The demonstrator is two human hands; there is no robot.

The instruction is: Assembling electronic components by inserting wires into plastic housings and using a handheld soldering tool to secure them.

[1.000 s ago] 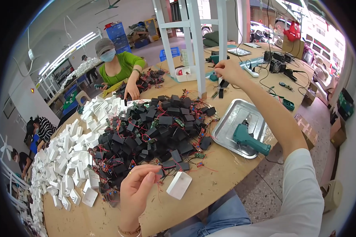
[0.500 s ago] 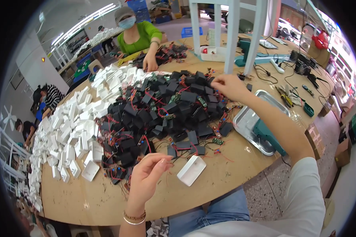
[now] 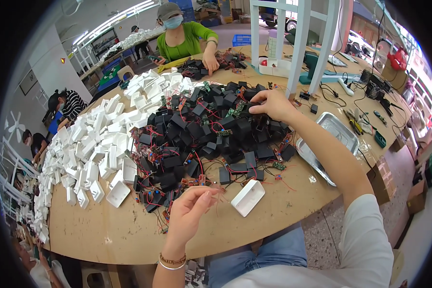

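Smooth white plastic case (image 3: pixel 248 198), matt black plastic blocks (image 3: pixel 195 126) — and a shiny metal tray (image 3: pixel 338 132)

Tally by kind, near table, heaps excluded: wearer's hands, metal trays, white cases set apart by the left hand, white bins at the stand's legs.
Hands, left hand and right hand: 2
Metal tray: 1
White case: 1
White bin: 1
Total: 5
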